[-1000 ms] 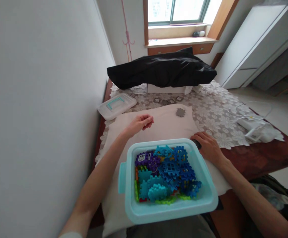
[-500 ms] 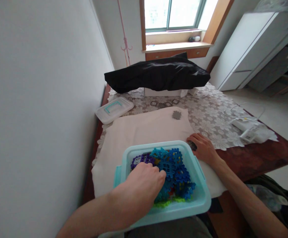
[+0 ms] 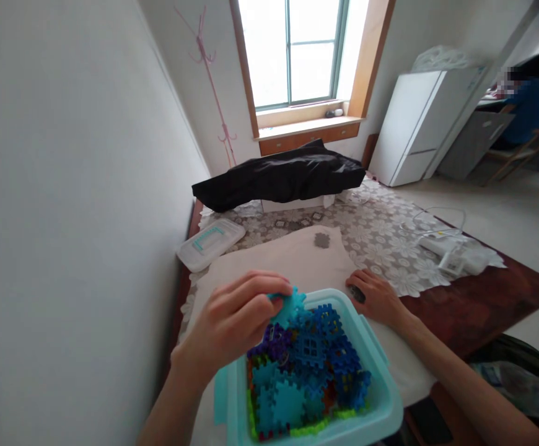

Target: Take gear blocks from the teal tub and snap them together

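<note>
A light-blue plastic tub sits near me on a cream cloth, filled with several interlocking toy tiles in blue, teal, purple and green. My left hand is above the tub's far-left corner, its fingers pinched on a teal tile lifted out of the pile. My right hand lies on the cloth by the tub's far-right corner, curled over a small dark object. A single grey tile lies farther out on the cloth.
A clear lid with a teal handle lies at the table's left edge. A black cover over a white box is at the back. White cables and a power strip lie right. A wall runs close on the left. A person sits far right.
My left hand went from the cloth into the tub and has come up holding a teal tile. The view has tilted upward. My right hand has stayed put.
</note>
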`<state>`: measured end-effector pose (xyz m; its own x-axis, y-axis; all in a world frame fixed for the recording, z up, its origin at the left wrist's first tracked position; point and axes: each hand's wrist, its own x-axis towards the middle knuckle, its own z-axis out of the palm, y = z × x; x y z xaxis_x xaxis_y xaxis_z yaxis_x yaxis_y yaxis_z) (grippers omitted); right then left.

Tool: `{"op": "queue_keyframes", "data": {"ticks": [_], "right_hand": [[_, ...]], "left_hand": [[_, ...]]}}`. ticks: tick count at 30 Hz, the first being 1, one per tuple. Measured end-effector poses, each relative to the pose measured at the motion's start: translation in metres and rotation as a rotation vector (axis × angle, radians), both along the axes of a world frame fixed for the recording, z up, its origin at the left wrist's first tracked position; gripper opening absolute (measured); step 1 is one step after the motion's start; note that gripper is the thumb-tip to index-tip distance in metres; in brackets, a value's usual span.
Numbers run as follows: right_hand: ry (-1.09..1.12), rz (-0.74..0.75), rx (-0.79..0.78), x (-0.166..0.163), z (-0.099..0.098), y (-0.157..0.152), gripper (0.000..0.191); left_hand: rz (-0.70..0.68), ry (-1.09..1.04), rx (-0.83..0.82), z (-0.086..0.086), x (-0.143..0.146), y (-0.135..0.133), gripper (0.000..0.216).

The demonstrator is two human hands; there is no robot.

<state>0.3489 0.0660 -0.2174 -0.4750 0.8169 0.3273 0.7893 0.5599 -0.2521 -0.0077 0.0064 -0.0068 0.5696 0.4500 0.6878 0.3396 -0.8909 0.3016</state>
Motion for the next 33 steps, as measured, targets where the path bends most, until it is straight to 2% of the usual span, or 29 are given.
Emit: {"op": "queue_keyframes", "data": {"ticks": [2,5,13,15,20,24,26,29,31,33], "right_hand": [[0.01,-0.002,0.007,-0.001,0.0,0.0,0.022],[0.015,-0.004,0.015,-0.001,-0.002,0.0,0.021],[0.015,-0.019,0.003,-0.001,-0.004,0.0,0.022],[0.017,-0.003,-0.003,0.001,-0.002,0.0,0.025],[0.027,0.127,-0.052,0.011,0.004,-0.002,0.034],[0.038,0.087,-0.025,0.015,0.003,-0.006,0.03],[0.019,0.042,-0.011,0.014,0.002,-0.007,0.022],[-0.022,0.018,0.007,0.012,0.001,-0.008,0.012],[-0.035,0.016,0.028,0.011,0.0,-0.009,0.008],[-0.037,0.015,0.047,0.011,-0.002,-0.011,0.009]], "left_hand": [[0.013,0.026,0.124,-0.002,0.0,-0.003,0.02],[0.02,0.043,0.2,-0.001,0.003,-0.009,0.02],[0.054,0.091,0.168,0.005,0.007,-0.013,0.019],[0.035,0.113,0.06,0.006,0.009,-0.012,0.019],[0.017,0.355,-0.38,0.007,0.021,-0.015,0.026],[0.003,0.478,-0.593,0.004,0.027,-0.016,0.024],[-0.052,0.456,-0.686,0.003,0.026,-0.013,0.026],[-0.109,0.312,-0.804,-0.001,0.018,0.004,0.018],[-0.095,0.18,-0.867,-0.011,0.008,0.023,0.02],[-0.029,0.037,-0.914,-0.031,-0.002,0.047,0.025]]}}
